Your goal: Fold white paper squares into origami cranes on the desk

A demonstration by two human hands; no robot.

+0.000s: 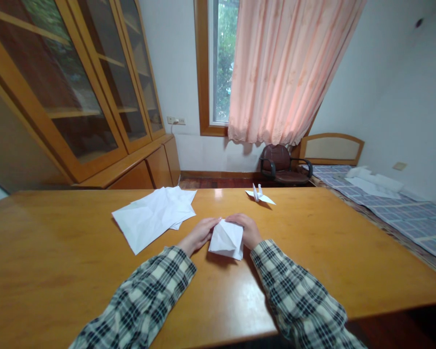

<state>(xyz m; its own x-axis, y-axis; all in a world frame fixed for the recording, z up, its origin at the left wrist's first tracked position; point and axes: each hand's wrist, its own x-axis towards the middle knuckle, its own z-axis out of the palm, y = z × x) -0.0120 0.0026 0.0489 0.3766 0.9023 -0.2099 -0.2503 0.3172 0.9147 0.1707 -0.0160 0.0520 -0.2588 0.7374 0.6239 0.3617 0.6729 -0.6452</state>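
Folded paper: a white, partly folded sheet (227,240) rests on the worktop (58,252), centred directly in front of the person. Its point faces away from them and its lower edge lifts slightly off the surface.

Left hand: the left hand (199,234) lies low on the worktop with fingers curled. The fingertips are closed on the upper left edge of the folded paper.

Right hand: the right hand (247,230) is cupped over the upper right edge, fingers bent and closed on the paper near its point.

Grip rationale: the hands meet at the top from opposite sides, apparently so that the layers lie aligned along the centre crease while the worktop supports the underside.

Loose sheets: creased white sheets (148,218) overlap in a pile to the left, near the left hand but apart from it, probably stock within reach.

Paper crane: a finished crane (259,194) stands beyond the hands near the far edge, well apart from the working area.

Sleeves: plaid sleeves (148,295) cover both forearms.

Surroundings: glass-fronted cabinet (76,97) on the left, window (223,58) with pink curtain (287,68), chair (281,165), and bed (403,208) on the right.
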